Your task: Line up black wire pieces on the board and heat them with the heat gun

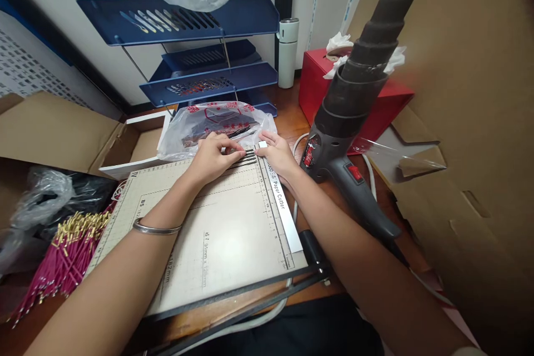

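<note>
Several thin black tubes or strips [246, 160] lie side by side near the far right corner of a cream paper cutter board [233, 233]. My left hand [214, 157] comes over them from the left, thumb and fingertips closed together on the strips. At their right ends, my right hand [278, 154] rests by the white rail labelled "Paper Cutter" [280, 200], thumb near the strips and fingers spread apart; its lower fingers are partly hidden. The cutter's black blade arm [250, 308] is swung down along the near edge of the board.
A black heat gun [346, 117] stands nozzle up at the right, before a red tissue box [312, 72]. Behind the board are a clear plastic bag [179, 133] and a blue tray rack [208, 80]. Magenta leads with gold ends [70, 250] lie left, beside an open carton [62, 128].
</note>
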